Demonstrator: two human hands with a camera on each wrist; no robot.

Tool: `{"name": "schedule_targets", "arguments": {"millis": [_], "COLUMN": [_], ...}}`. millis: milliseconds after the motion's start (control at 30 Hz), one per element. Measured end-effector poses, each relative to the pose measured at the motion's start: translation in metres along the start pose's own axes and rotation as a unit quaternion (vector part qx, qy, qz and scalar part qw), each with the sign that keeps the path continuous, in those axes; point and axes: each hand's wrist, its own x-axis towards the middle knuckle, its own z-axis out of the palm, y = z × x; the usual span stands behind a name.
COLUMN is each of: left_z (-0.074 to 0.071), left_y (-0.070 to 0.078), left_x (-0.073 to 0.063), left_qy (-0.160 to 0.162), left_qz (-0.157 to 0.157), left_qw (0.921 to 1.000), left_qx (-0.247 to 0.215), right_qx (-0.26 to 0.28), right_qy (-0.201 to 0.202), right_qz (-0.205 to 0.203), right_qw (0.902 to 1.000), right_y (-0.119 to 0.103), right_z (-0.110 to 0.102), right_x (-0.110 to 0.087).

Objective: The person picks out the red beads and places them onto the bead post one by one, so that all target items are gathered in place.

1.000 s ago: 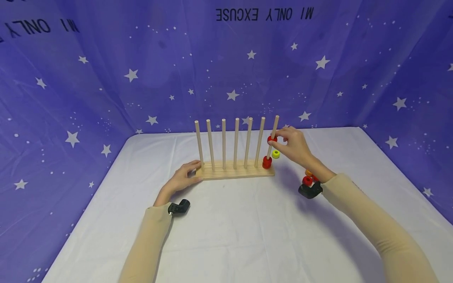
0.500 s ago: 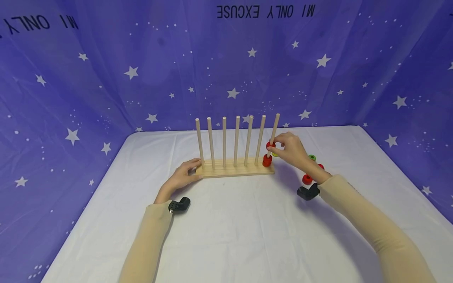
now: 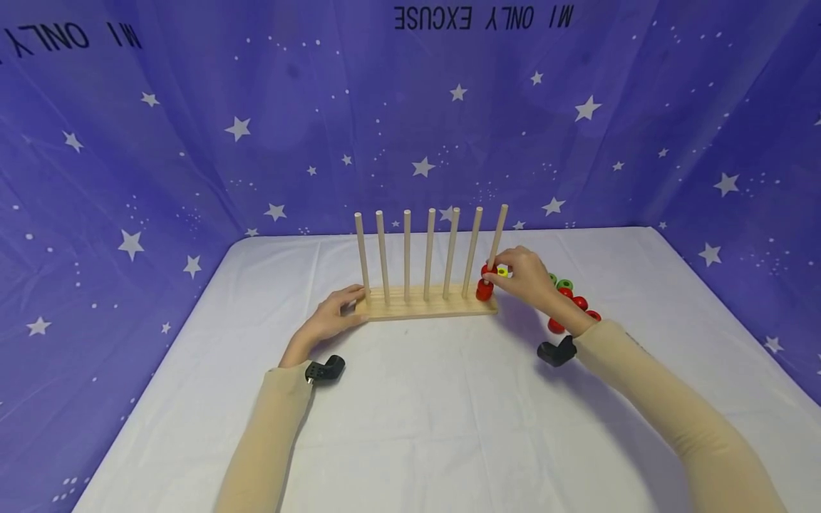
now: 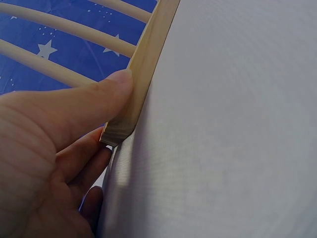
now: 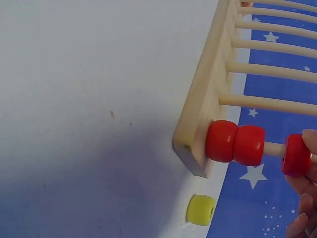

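Purple-blue cloth (image 3: 359,92) printed with white stars hangs behind and beside a table (image 3: 410,413) covered in white. Near the table's far side stands a wooden rack (image 3: 413,311), seven pegs rising from one long base.

At its left end the left hand (image 3: 331,314) grips the base, thumb against the front edge and fingers behind; that hold is unchanged over the last second, and it probably helps keep the rack steady. The right hand (image 3: 526,274) has come lower along the right-end peg (image 3: 499,231), pinching a red bead (image 5: 296,156) threaded on it.

That bead now sits further down than a moment ago. Two lower red beads (image 5: 222,141) rest at the peg's foot, touching each other. The right wrist view shows only a short bare stretch of peg above them, so the slide looks nearly done, though the beads do not meet yet.

With the forearm shifted, more loose red beads (image 3: 580,303) and green beads (image 3: 564,285) show beside it. A yellow bead (image 5: 200,209) lies just beyond the rack's right end.
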Motion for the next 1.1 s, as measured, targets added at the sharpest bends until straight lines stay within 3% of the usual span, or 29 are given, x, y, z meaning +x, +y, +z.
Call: {"name": "schedule_targets", "arguments": {"millis": [600,1100], "left_z": [0.001,0.001], "left_y": [-0.001,-0.001], "left_x": [0.0,0.0], "left_qy": [0.001,-0.002], "left_qz": [-0.004,-0.002], "left_qw": [1.0,1.0], "left_qx": [-0.009,-0.005], "right_qx": [0.011,0.017], "right_qy": [-0.023,-0.048], "right_qz": [0.012,0.039], "right_qw": [0.9996,0.9979], "right_y": [0.005,0.014], "right_z": [0.01,0.002], "right_x": [-0.005,-0.012]}}
